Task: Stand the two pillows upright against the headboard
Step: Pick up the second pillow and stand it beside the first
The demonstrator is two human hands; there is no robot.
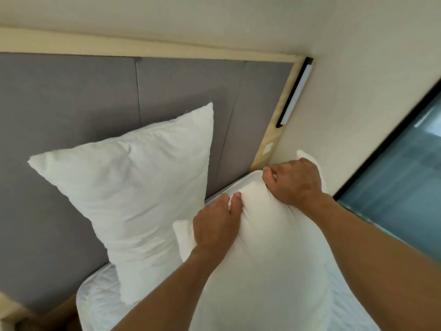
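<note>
Hands come first: the left hand [214,223] and right hand [296,182] both pinch the top edge of the near pillow [267,259], bunching its fabric above the mattress [100,304]. Beyond it, the far pillow [133,192] stands upright, leaning against the grey headboard [71,96].

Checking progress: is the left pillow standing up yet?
Yes. The left pillow stands upright, leaning on the headboard, no hand on it.

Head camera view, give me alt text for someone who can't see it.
Both bare hands, left hand and right hand, grip the top edge of a plump white pillow over the white mattress. Beside it, a second white pillow stands upright against the grey padded headboard.
</note>
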